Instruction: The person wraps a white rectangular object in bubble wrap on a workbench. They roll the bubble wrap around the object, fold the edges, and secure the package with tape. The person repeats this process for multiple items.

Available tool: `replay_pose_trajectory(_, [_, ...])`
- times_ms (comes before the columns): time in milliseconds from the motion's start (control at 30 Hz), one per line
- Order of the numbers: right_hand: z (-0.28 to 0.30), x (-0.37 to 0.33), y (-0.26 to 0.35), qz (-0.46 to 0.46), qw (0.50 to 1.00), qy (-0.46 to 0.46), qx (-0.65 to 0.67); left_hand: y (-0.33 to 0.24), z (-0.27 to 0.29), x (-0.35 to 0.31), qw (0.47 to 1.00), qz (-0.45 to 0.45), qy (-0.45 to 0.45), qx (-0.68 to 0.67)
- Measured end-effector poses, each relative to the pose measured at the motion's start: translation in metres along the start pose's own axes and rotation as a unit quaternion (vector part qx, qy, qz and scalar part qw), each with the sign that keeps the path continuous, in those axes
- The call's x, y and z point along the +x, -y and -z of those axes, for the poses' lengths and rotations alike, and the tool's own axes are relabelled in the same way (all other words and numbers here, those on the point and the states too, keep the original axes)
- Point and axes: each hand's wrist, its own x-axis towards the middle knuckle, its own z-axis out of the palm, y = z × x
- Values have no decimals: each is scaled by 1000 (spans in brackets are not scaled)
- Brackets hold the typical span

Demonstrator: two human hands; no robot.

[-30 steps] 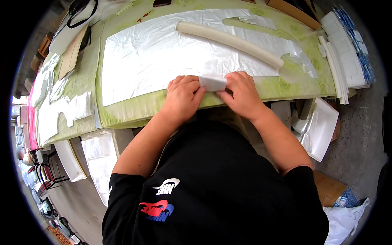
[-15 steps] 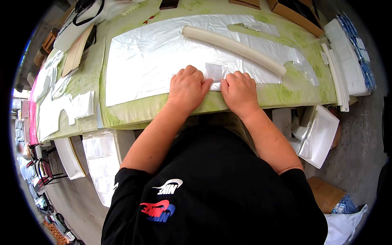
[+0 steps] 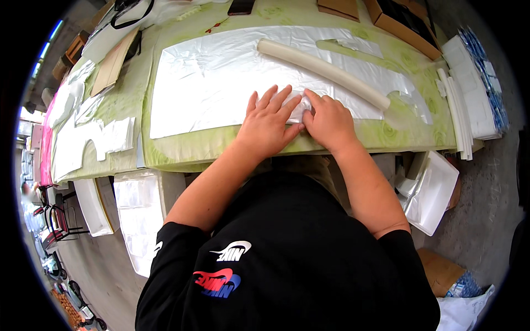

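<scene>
A long sheet of shiny white plastic film [image 3: 204, 83], with cutouts at its right end, lies flat across the table. My left hand [image 3: 268, 121] rests at its near edge, open, fingers spread and palm down. Beside it, my right hand [image 3: 332, 121] has its fingers bent, with thumb and forefinger around a small crumpled piece of plastic film [image 3: 297, 113]. Both hands partly cover that piece, so its full shape is hidden. A cream tube or roll [image 3: 326, 71] lies slantwise on the sheet, just beyond my right hand.
A green patterned cloth [image 3: 221, 144] covers the table. Folded white plastic pieces [image 3: 118, 135] and a piece of cardboard [image 3: 115, 63] lie left. A phone [image 3: 241, 6] and cardboard box [image 3: 406, 27] are at the far side; white rolls [image 3: 454, 113] lie right. A white bin [image 3: 433, 193] sits below.
My left hand has gone from curled to spread flat, and moved toward the right hand. The small square of film between them is now crumpled and mostly covered. The view has shifted slightly.
</scene>
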Motion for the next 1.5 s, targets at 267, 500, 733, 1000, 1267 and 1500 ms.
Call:
replay_pose_trajectory(267, [15, -4, 15, 15, 998, 65, 22, -16, 15, -118, 765, 299, 154, -549])
replay_pose_trajectory(500, [8, -61, 63, 152, 984, 73, 61, -17, 9, -113, 532, 474, 94, -695])
replay_pose_trajectory(733, [0, -60, 54, 193, 977, 19, 90, 0, 30, -140, 586, 483, 73, -646])
replay_pose_trajectory(1000, [-2, -58, 51, 185, 976, -2, 116, 151, 149, -125, 793, 411, -208, -399])
replay_pose_trajectory(1267, [-1, -62, 46, 168, 971, 13, 171, 313, 189, -88, 843, 530, 31, 89])
replay_pose_trajectory(1500, [30, -33, -26, 96, 957, -272, 25, 328, 157, -74, 868, 402, 183, 229])
